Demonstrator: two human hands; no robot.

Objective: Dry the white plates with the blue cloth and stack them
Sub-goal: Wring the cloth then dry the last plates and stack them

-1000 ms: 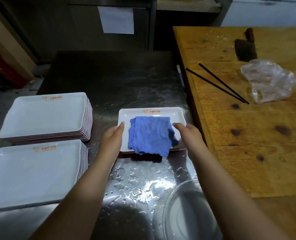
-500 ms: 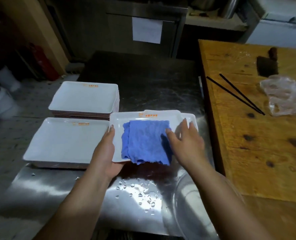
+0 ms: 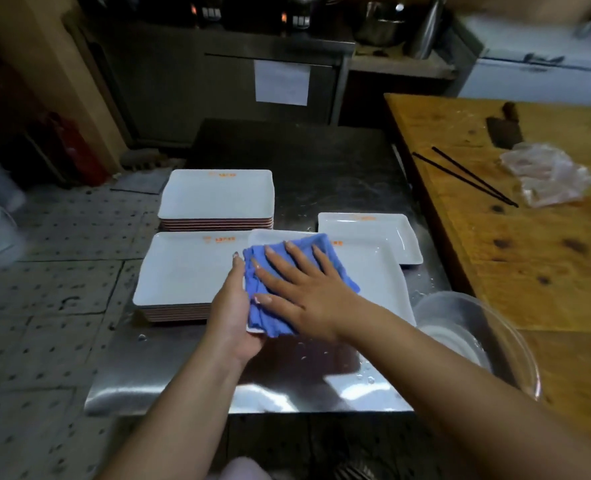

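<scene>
Two hands are working on one white rectangular plate (image 3: 373,275) that we are holding above the wet steel table (image 3: 321,161). Our left hand (image 3: 233,313) is gripping the plate's edge at nine o'clock, its fingers curled under the rim and its thumb lying along the top. Our right hand (image 3: 304,282) is lying flat, fingers spread and straight, pressing the crumpled blue cloth (image 3: 263,313) onto the plate's left half; the cloth is sitting directly under our palm and bunching out toward the left hand at eight o'clock. At ten o'clock from the cloth, two stacks of white rectangular plates (image 3: 190,268) are sitting on the table, the near stack touching or just under the held plate's edge. At two o'clock, another single white plate (image 3: 370,230) is lying on the steel. At four o'clock, a clear round bowl (image 3: 477,323) is standing beside the wooden board (image 3: 529,265).
</scene>
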